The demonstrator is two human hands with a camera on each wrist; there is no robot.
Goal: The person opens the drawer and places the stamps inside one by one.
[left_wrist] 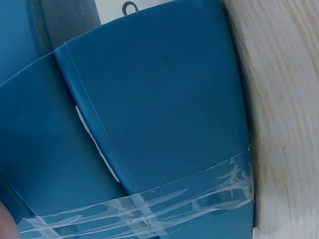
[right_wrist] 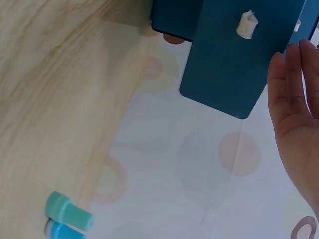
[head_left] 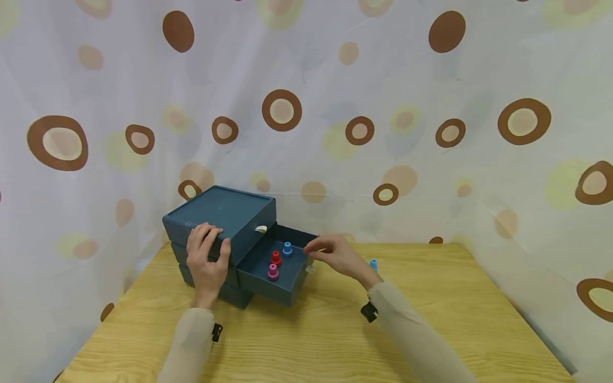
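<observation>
A stack of dark blue drawers (head_left: 220,210) stands at the table's left. My left hand (head_left: 208,263) rests on its top edge, fingers on the lid and thumb toward the near side. One drawer (head_left: 265,287) is pulled out. Inside it stand a blue peg (head_left: 287,249), a red peg (head_left: 276,258) and a pink peg (head_left: 273,272), each with a wide base. My right hand (head_left: 342,258) hovers at the drawer's front edge, thumb and fingertips close together. In the right wrist view its fingers look fairly straight by the drawer front (right_wrist: 234,69); no held object shows.
Behind my right forearm, a light blue peg (head_left: 373,265) is on the wooden table (head_left: 431,298). The right wrist view shows a green peg (right_wrist: 67,211) beside it. Clear tape (left_wrist: 149,209) wraps the drawer stack. A patterned sheet (head_left: 316,64) hangs behind.
</observation>
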